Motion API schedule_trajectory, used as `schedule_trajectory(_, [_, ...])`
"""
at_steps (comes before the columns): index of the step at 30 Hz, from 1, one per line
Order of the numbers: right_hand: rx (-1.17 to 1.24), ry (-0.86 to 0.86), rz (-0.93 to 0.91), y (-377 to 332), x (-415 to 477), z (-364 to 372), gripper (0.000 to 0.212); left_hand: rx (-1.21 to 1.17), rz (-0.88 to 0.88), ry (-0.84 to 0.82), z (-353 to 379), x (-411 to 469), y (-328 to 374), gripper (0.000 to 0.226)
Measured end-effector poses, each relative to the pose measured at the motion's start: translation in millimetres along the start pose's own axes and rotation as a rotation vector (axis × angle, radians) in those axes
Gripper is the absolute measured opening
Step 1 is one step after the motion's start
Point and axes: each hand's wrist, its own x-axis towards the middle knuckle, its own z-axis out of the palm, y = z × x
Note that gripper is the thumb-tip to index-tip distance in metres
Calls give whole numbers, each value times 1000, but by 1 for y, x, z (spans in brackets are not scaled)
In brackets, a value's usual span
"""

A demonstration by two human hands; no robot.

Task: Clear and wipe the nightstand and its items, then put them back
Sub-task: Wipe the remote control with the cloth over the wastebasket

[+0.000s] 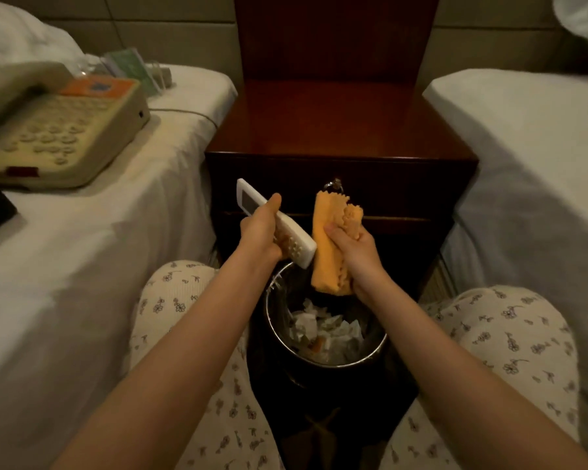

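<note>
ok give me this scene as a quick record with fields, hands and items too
left hand: grips the white remote
right hand: grips the orange cloth, right beside the remote
nightstand: dark wood, between two beds
telephone: on the left bed
waste bin: on the floor below both hands, crumpled paper inside

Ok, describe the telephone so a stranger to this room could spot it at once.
Start at the dark wooden nightstand between the two beds, then move to the white bed on its left. The telephone lies on that sheet. It is the beige desk set with a handset, round keys and an orange label, far bigger than the green cards behind it.
</note>
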Motion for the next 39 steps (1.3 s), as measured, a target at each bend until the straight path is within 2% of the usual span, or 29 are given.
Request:
schedule_trajectory(6, [96,-67,-48,-40,8,6,7,-62,94,-5,16,-13,42,73])
schedule_trajectory(8, [99,-98,-81,-50,12,11,18,-63,102,-7,20,-9,57,79])
schedule_trajectory(11, [13,-107,-168,-67,20,24,49,-76,100,-37,27,-6,79,85])
schedule_trajectory(14, [-3,-68,-254,-85,33,38,48,-88,118,-64,35,2,102,86])
schedule_trajectory(18, [47,-24,-286,-112,54,58,47,-89,125,-136,43,10,134,71])
schedule_trajectory(22, [146,3,-204,-131,77,83,39,15,192,-147,45,17,167,56])
schedule_trajectory(25, [225,31,-81,-143,97,103,41,-36,199,-166,42,27,192,31])
schedule_trajectory(28, [310,21,4,-153,122,123,31,-51,244,-110,36,44,222,26])
schedule_trajectory(31, [364,17,49,-161,152,144,42,-1,316,-98,29,61,253,20])
schedule_trajectory(34, [411,-35,81,-169,193,165,50,97,406,-28,22,83,284,25])
schedule_trajectory(36, [449,-97,93,-175,219,181,49,217,466,51,17,91,305,27])
schedule_trajectory(39, [434,-69,81,-177,264,204,68,431,524,128,9,108,332,40])
